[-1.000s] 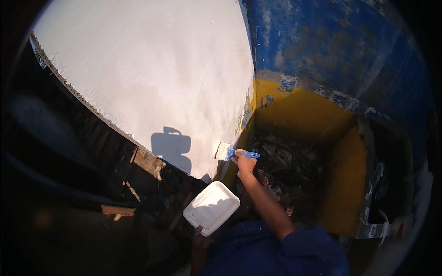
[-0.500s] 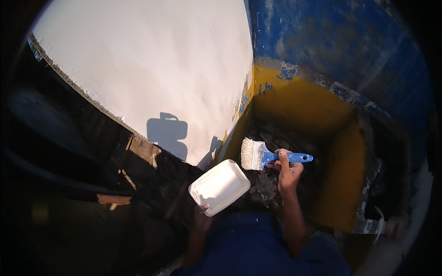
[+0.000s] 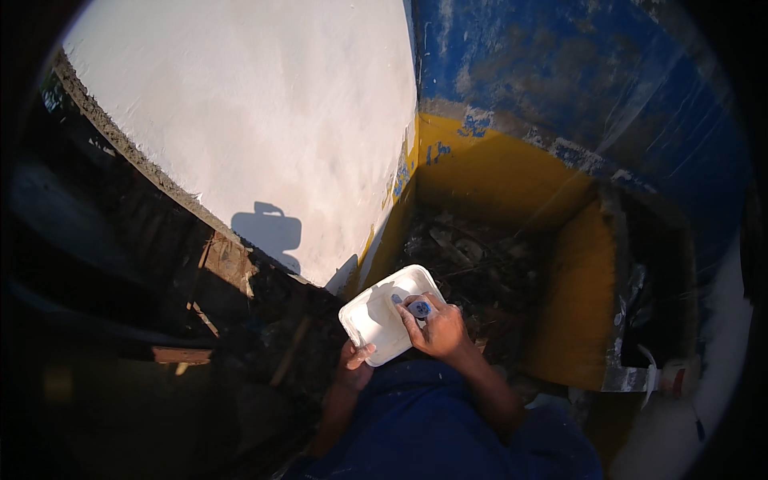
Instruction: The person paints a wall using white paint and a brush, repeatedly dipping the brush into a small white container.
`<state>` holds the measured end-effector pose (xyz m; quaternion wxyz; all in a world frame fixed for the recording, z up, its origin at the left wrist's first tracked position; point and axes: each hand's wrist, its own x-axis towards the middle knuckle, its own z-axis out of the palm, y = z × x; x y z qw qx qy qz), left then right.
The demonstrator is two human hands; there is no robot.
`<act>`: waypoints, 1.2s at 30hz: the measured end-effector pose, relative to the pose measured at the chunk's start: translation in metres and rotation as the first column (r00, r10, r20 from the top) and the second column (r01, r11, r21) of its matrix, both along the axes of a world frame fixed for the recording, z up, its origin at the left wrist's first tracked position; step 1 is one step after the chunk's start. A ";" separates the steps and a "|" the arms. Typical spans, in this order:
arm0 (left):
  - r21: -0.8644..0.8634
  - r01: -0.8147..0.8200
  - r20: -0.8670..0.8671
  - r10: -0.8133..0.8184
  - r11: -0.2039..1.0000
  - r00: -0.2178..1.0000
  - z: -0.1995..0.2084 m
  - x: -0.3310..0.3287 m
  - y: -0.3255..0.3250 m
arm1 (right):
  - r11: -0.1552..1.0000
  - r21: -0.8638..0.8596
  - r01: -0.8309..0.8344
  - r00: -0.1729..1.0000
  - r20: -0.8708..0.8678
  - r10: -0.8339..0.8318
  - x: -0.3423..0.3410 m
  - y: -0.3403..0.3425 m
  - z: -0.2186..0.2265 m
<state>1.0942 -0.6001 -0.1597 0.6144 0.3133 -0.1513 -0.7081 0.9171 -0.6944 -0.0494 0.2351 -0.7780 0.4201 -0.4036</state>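
A white tray of white paint [image 3: 370,318] is tilted in front of me, its near left corner gripped by my left hand [image 3: 356,360]. Above its right side, my right hand [image 3: 442,326] is closed around the blue handle of a paintbrush [image 3: 420,308], seen end-on. The brush's bristles are hidden behind the handle and fingers; they point down into the tray. Beyond the tray stands a wall coated white [image 3: 264,104], on which a dark shadow falls.
To the right, a blue wall [image 3: 528,64] with flaking paint meets a yellow lower band [image 3: 496,164]. A yellow panel [image 3: 570,296] juts out at right. Dark debris [image 3: 456,244] lies in the corner. A broken wooden piece [image 3: 182,354] lies at left.
My right hand has brought the brush left and turned it upright, from beside the tray to over it with bristles downward. The tray has shifted slightly. The whole view has moved a little.
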 end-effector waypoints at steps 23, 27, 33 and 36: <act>0.032 -0.057 -0.009 0.057 0.998 0.998 -0.001 -0.021 0.000 | 0.997 0.054 0.059 0.964 0.258 -0.071 -0.014 0.009 -0.002; 0.008 -0.102 -0.034 0.103 0.995 0.994 -0.003 -0.022 0.002 | 0.867 0.499 0.019 0.771 0.544 -0.331 -0.035 0.002 0.000; 0.010 -0.084 -0.072 0.084 0.996 0.994 -0.007 -0.024 0.000 | 0.481 0.727 -0.489 0.367 0.672 -0.643 -0.065 -0.009 -0.026; -0.007 -0.085 -0.089 0.084 0.996 0.992 -0.002 -0.027 -0.001 | 0.356 0.508 -0.784 0.121 0.687 -0.716 -0.070 -0.010 -0.048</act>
